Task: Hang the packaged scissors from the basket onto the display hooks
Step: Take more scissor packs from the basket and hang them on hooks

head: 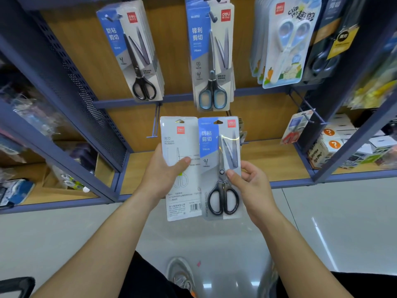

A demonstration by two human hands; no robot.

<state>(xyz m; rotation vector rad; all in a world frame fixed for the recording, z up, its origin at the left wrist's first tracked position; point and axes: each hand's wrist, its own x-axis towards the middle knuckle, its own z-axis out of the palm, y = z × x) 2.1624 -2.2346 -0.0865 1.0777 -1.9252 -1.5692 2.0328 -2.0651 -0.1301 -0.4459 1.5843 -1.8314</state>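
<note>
Forearms reach up from the bottom edge, over a grey shoe [180,274] on the glossy floor [343,222]. Left grip [163,173] holds a white pack [180,136] upright with its printed back and barcode toward the camera, thumb laid across the card and fingers hidden behind it. Right grip [251,186] pinches a blue pack [221,147] of black-handled scissors at its right edge, thumb on the front near the pivot, fingers curled behind. Both packs stand side by side in front of the wooden shelf [279,160], the blue pack overlapping the white pack's right edge, hang holes at the top. Just up and left of the white pack a bare hook [156,121] sticks out from the blue rail, apart from both packs. Above hang three rows: black scissors [137,50] on the left, blue-handled scissors [211,61] in the middle, pale children's scissors [285,39] on the right. Boxes with orange question marks [332,138] sit on the shelf further right.
</note>
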